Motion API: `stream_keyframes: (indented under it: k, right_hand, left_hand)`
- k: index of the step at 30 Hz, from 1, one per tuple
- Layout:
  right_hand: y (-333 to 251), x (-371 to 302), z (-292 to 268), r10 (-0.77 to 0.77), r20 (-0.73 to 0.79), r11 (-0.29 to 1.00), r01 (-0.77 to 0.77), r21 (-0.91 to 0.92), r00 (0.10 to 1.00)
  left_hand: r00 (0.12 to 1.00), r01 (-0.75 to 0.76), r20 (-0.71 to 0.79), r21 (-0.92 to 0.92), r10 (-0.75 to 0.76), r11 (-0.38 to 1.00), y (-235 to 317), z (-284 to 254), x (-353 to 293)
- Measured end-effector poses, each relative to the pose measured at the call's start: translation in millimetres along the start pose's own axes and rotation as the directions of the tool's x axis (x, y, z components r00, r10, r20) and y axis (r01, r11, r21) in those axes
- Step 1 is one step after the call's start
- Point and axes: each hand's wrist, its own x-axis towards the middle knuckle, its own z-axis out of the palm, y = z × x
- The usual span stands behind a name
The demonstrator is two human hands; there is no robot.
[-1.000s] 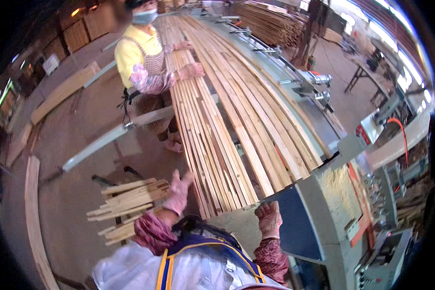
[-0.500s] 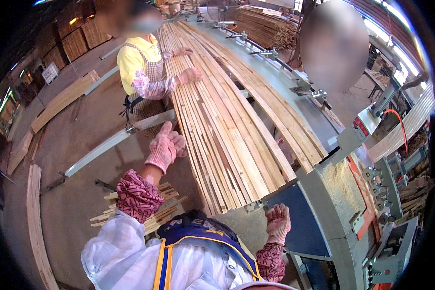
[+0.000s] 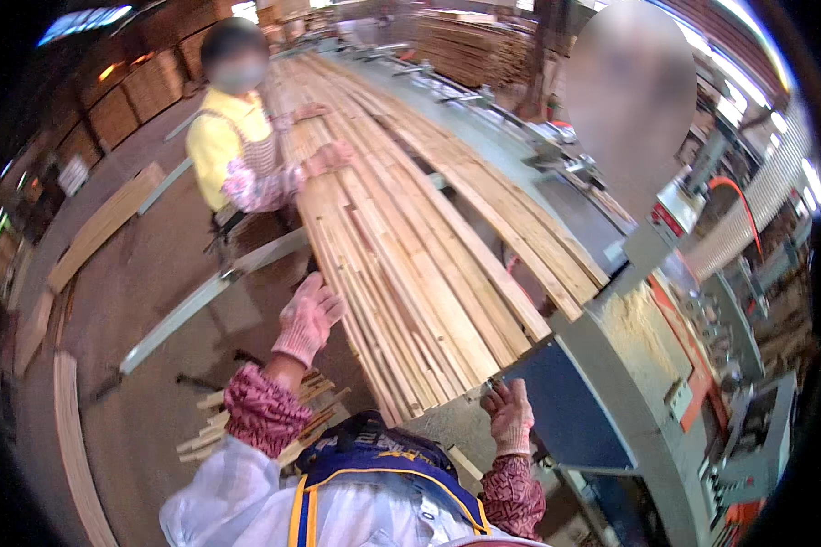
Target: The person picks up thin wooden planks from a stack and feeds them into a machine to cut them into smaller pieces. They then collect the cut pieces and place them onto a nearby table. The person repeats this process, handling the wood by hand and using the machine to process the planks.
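Note:
A wide layer of long, pale wood strips (image 3: 410,273) stretches away in front of me. My left hand (image 3: 308,319), in a pinkish knit glove, is at the layer's left edge, with fingers loosely extended and nothing visible in them. Just off the near right end of the strips, my right hand (image 3: 509,415), gloved alike, has its fingers curled in. No object shows in its grasp. Apart from the main layer, on its right, runs a narrower group of strips (image 3: 529,232).
Across the left side stands a co-worker in a yellow shirt (image 3: 212,155), gloved hands on the strips. A grey machine (image 3: 602,351) with sawdust (image 3: 637,324) flanks the right. Short wood pieces (image 3: 212,438) lie low at left, near a metal support bar (image 3: 187,310).
My left hand has come down and closer to the strips' left edge. My right hand has shifted slightly up and left, nearer their ends. The view has turned a little.

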Motion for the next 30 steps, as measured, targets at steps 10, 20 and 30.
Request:
stream_keyframes:
  k: [10,20,30]
  right_hand:
    - [17.9,7.7,41.8,0.05,-0.099,0.986,-0.065,-0.154,0.994]
    - [18.2,-2.8,67.3,0.016,-0.159,0.931,-0.073,-0.359,0.987]
    - [24.2,23.4,34.4,-0.01,-0.252,0.93,-0.084,-0.358,0.968]
  left_hand:
    - [1.0,0.0,0.011,0.058,-0.001,0.998,-16.2,-22.3,-10.7]
    - [0.991,-0.079,-0.107,-0.01,0.077,0.997,-12.9,-15.4,-32.9]
    - [0.911,-0.399,0.262,0.366,0.318,0.841,-44.6,-26.8,-31.4]
